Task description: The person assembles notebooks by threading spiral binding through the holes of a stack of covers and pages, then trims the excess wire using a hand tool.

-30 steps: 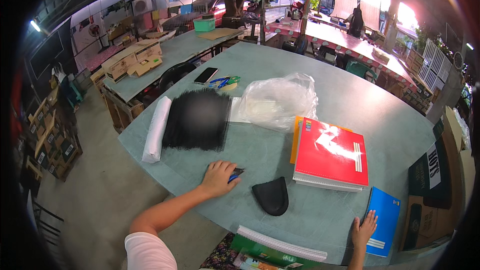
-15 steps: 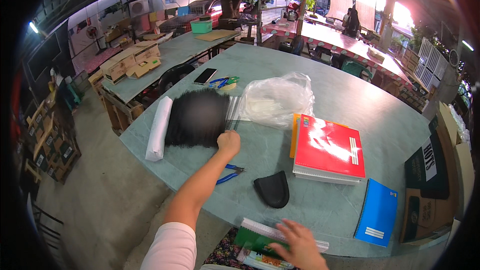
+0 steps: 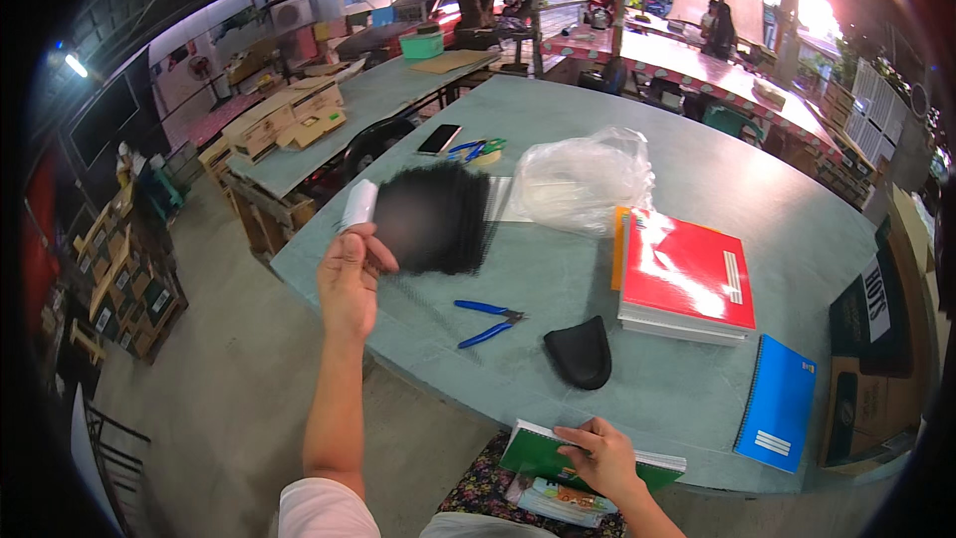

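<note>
**Left hand lifts the white roll, right hand rests on the green notebook**

Your left hand (image 3: 349, 279) is raised above the near-left edge of the grey-green table (image 3: 717, 179). Its fingers are closed around the lower end of a white roll (image 3: 358, 205), which sticks up just beyond the fingertips. Directly to the right of this grip there is a dark blurred patch, so you cannot tell what lies there. Below and to the right of the hand, the blue-handled pliers (image 3: 488, 322) lie on the table, apart from the hand.

Your right hand (image 3: 600, 455) lies flat with spread fingers on a green spiral notebook (image 3: 543, 453), at the near edge of the table; it presses on the cover and does not close around it. Just beyond this hand lies a black pouch (image 3: 579, 352). Farther right you see a blue notebook (image 3: 779, 402), and beyond the pouch a red book (image 3: 687, 277) on a stack. A clear plastic bag (image 3: 578, 179) lies well beyond.
</note>
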### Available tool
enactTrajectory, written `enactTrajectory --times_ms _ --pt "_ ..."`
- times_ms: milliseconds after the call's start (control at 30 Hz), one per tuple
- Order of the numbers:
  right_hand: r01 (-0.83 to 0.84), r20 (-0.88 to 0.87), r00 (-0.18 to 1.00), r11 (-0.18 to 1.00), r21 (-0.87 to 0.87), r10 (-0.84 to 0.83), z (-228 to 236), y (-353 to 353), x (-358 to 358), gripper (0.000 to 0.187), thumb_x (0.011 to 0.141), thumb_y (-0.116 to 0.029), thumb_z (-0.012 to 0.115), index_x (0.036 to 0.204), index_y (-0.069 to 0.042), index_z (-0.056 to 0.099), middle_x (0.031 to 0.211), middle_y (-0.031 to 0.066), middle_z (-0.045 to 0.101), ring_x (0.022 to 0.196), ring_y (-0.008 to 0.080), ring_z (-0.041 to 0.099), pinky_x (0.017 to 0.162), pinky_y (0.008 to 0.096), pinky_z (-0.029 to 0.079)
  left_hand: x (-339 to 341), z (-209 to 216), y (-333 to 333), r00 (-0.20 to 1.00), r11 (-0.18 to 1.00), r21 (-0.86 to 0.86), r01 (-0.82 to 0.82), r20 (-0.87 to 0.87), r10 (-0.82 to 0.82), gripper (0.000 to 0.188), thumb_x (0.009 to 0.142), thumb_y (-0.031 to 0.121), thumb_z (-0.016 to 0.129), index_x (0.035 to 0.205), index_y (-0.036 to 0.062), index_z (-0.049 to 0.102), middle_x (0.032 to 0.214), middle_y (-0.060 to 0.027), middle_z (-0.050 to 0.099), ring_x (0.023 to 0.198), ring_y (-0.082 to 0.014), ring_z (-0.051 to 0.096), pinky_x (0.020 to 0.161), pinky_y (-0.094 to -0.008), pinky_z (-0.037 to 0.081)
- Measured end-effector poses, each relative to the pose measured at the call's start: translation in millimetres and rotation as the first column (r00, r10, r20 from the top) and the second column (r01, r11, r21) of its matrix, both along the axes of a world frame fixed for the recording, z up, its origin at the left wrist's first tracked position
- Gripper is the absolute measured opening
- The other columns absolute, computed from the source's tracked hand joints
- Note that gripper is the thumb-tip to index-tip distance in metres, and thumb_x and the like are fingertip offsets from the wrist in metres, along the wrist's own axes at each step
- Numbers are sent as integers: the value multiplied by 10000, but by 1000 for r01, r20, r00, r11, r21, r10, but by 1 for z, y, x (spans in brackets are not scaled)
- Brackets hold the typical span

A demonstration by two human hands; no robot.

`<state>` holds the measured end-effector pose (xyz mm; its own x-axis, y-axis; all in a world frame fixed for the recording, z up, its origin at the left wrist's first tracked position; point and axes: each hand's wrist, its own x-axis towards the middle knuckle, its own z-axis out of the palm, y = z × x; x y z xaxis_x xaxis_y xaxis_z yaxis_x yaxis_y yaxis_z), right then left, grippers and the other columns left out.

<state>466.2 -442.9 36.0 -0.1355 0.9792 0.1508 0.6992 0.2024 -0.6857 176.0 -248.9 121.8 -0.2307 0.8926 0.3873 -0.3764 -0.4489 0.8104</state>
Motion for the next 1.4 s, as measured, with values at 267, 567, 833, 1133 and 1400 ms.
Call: enactTrajectory --times_ms 267,567,833,1133,1400 --pt "-132 245 969 915 381 37 -18 -27 -4 367 635 -114 636 992 -181 685 869 -6 612 696 171 575 613 307 440 11 -40 -49 853 887 -231 401 -258 -453 254 863 218 626 1014 15 613 789 -26 597 685 -80 532 573 -205 413" --pt "-156 292 954 942 296 66 -4 -32 -26 215 654 -67 602 868 -57 602 858 82 584 789 262 566 691 364 428 13 -50 -61 877 928 -87 363 -306 -371 208 723 -35 718 900 21 623 893 -49 612 792 -110 580 721 -238 490" --pt "-1 137 990 961 276 -39 -5 -6 -40 161 786 -158 625 906 -52 607 768 98 621 695 277 594 612 381 451 20 -55 -72 823 935 -49 351 -461 -333 198 732 -4 722 913 32 651 864 -48 615 797 -102 585 701 -232 491" --pt "168 21 986 978 -122 -166 -18 31 -27 220 808 -293 638 938 -122 687 746 120 657 690 304 636 607 391 484 60 -99 -122 412 920 -248 303 -836 -361 225 851 227 625 1016 80 664 782 -68 612 657 -140 547 594 -283 438" --pt "187 71 980 982 -35 -184 -7 23 -40 200 768 -261 681 891 -105 690 722 129 654 670 292 642 600 370 491 68 -108 -134 424 941 -197 274 -854 -302 216 826 195 646 983 48 663 730 -86 592 602 -174 532 550 -286 425"
